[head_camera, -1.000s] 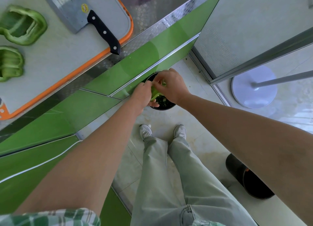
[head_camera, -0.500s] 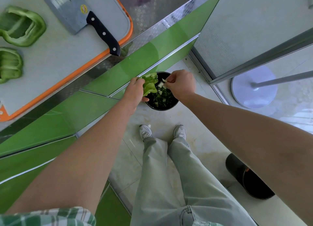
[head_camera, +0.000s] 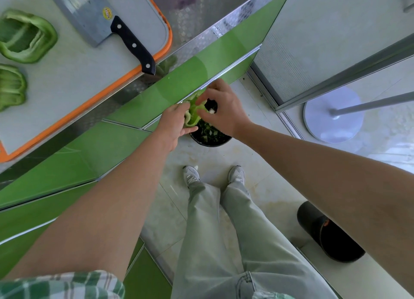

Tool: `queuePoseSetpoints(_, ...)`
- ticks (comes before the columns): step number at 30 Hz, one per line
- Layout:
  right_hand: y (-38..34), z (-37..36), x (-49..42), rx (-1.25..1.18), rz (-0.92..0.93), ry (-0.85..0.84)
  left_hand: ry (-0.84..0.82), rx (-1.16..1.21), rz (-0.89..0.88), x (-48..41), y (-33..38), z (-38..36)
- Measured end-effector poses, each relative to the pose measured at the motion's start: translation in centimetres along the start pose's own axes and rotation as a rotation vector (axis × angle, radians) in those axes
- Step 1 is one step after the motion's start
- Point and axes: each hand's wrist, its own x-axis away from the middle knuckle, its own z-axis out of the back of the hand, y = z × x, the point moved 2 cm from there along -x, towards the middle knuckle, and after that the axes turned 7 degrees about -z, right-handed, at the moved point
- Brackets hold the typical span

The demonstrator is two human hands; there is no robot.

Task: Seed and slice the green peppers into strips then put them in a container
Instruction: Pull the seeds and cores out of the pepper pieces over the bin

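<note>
My left hand (head_camera: 173, 126) holds a green pepper piece (head_camera: 193, 113) over a black bin (head_camera: 210, 139) on the floor, which has green scraps inside. My right hand (head_camera: 221, 109) reaches into the hollow of that pepper piece, its fingers curled and pinching a white bit of core. Two more seeded pepper pieces lie on the cutting board at the far left, one larger pepper piece (head_camera: 26, 37) above a smaller pepper piece (head_camera: 11, 86). A cleaver (head_camera: 100, 18) with a black handle lies on the board's right part.
The grey cutting board (head_camera: 74, 74) with an orange rim sits on a steel counter above green cabinet fronts (head_camera: 179, 83). A second black bin (head_camera: 329, 233) lies on the floor at the right. My feet stand behind the first bin. A round white stand base (head_camera: 333, 114) is farther right.
My right hand has moved from above the bin back onto the pepper piece. Both hands have risen a little toward the cabinet edge.
</note>
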Motion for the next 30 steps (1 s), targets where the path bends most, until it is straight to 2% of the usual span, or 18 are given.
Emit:
queuePoseSetpoints(2, -0.1, -0.8, 0.1, 0.174, 0.015, -0.056, -0.027, -0.004, -0.025, 0.2, 0.1, -0.4)
queuePoseSetpoints(4, -0.3, -1.2, 0.1, 0.253, -0.048, -0.049, -0.044, -0.064, -0.073, 0.4, 0.3, -0.8)
queuePoseSetpoints(11, -1.0, -1.1, -0.1, 0.199, -0.323, -0.121, -0.09, -0.239, -0.171, 0.2, 0.1, -1.0)
queuePoseSetpoints(19, -0.8, -1.7, -0.8, 0.235, -0.311, -0.307, -0.099, -0.341, -0.178, 0.8, -0.1, -1.0)
queuePoseSetpoints(25, -0.3, -2.0, -0.7, 0.256, -0.271, -0.292, -0.094, -0.369, -0.178, 1.1, -0.2, -1.2)
queuePoseSetpoints(30, -0.6, -0.9, -0.6, 0.277, -0.191, -0.4, -0.101, -0.365, -0.152, 1.3, -0.4, -0.9)
